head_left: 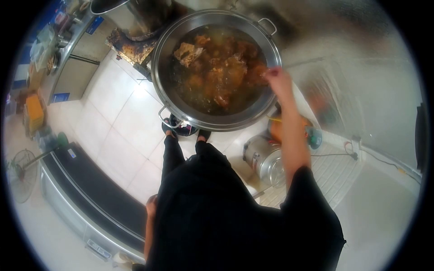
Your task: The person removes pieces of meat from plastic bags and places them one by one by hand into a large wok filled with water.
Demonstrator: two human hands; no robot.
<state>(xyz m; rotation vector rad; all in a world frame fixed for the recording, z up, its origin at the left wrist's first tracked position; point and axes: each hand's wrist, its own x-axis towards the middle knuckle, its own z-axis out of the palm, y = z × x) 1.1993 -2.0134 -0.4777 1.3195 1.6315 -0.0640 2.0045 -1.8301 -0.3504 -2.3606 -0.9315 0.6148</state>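
Note:
A large round steel pot [159,86] holds cloudy brown liquid with several browned chunks [217,67] that look like meat. A pale, crinkled piece [188,54] floats at its upper left. My right hand [276,80] reaches over the pot's right rim, thumb and fingers pinched together near the liquid. Whatever is between the fingertips, if anything, is too small to make out. My left hand [151,205] hangs low beside my dark clothing, away from the pot. Its fingers are small and partly hidden, so I cannot tell whether they are closed.
Another metal pot [131,18] stands at the upper left, by a scorched burner stand [131,47]. A steel container [266,162] sits below my right forearm. At the left are a long dark-topped counter [95,189] and a wire strainer [25,169]. A cable [334,155] runs along the right wall.

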